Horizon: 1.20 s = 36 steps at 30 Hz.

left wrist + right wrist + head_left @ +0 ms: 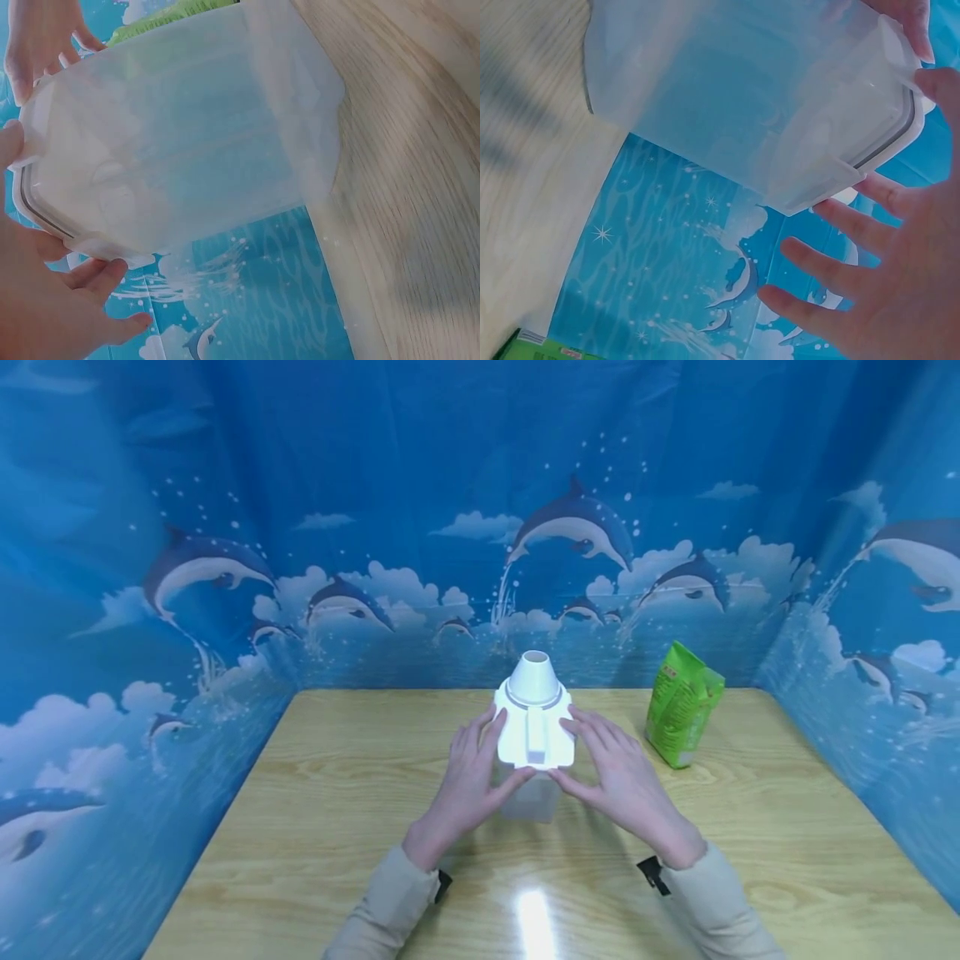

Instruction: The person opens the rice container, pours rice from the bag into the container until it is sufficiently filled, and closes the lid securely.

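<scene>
A tall translucent plastic container [528,807] stands upright on the table, topped by a white lid [513,743]. A white cone-shaped piece [534,683] rises from the lid, with a raised bar in front of it. My left hand [467,781] grips the lid's left side, thumb on the near edge. From the other side my right hand [628,783] holds the lid the same way, its thumb close to the left one. In the right wrist view, fingertips [829,210] touch a side flap of the lid, while the lower fingers stretch out free of it.
A green printed bag [682,706] stands behind and to the right of my right hand. The wood-grain table [337,827] ends at a blue dolphin-print curtain [420,635] that encloses the back and both sides.
</scene>
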### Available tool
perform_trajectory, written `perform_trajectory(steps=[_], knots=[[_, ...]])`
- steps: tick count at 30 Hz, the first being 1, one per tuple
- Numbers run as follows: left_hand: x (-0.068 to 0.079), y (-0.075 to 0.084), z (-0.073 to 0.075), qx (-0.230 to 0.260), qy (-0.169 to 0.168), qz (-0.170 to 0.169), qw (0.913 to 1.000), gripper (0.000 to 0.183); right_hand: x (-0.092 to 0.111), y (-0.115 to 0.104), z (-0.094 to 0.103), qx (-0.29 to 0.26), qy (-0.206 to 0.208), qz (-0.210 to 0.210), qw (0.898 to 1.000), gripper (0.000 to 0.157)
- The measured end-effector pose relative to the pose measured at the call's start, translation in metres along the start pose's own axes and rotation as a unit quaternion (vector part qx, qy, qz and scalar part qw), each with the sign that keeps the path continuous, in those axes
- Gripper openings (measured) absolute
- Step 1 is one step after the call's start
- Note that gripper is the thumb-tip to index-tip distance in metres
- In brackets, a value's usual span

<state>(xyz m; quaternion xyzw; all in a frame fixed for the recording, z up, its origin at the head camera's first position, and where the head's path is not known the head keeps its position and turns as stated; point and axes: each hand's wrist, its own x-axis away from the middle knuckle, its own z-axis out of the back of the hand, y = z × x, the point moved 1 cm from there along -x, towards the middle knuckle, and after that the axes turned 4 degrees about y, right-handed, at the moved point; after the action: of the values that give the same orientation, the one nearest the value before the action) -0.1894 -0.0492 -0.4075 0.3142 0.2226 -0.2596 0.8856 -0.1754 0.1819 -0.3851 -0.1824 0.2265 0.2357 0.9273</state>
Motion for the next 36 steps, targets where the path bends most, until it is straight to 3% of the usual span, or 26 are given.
perform_trajectory(steps=[21, 28, 31, 36], knots=[[0.002, 0.006, 0.014, -0.050, -0.011, -0.007, 0.9987, 0.089, 0.000, -0.003, 0.005, -0.039, -0.001, 0.004, 0.999, 0.073], [0.001, 0.007, 0.015, -0.057, -0.017, -0.012, 0.9982, 0.091, 0.002, -0.002, 0.008, -0.009, -0.009, 0.005, 1.000, 0.071], [0.001, 0.008, 0.015, -0.057, -0.023, -0.012, 0.9980, 0.091, 0.002, -0.002, 0.009, 0.006, 0.009, 0.011, 1.000, 0.068], [0.000, 0.009, 0.015, -0.057, -0.032, -0.006, 0.9978, 0.091, -0.002, -0.006, 0.004, 0.012, 0.077, 0.055, 0.995, 0.066]])
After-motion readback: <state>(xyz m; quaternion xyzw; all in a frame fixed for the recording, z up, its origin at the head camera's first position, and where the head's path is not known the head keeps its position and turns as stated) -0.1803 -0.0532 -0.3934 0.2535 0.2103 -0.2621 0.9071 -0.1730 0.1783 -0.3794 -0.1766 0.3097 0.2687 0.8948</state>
